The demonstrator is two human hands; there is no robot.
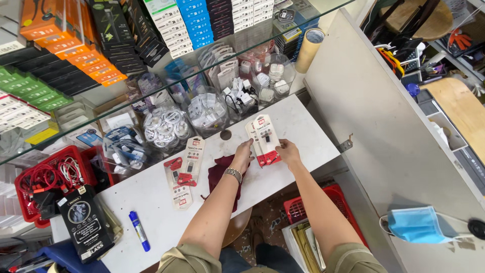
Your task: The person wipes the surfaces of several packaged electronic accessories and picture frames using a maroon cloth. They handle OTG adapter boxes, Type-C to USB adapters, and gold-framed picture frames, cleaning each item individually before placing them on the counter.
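Fingers of the left hand (242,155) and right hand (288,151) pinch a fan of white-and-red blister packs (263,139) from either side. Just left of that grip lies a maroon cloth (221,174); further left, more packs (184,169) rest on the white counter (303,126).

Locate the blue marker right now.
Head view, lower left: the blue marker lies on the white counter, between the black box and the person's left forearm, away from both hands.

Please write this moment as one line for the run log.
left hand: on dark red cloth, touching packs | right hand: holding white-and-red blister packs | surface: white counter | nearby: blue marker
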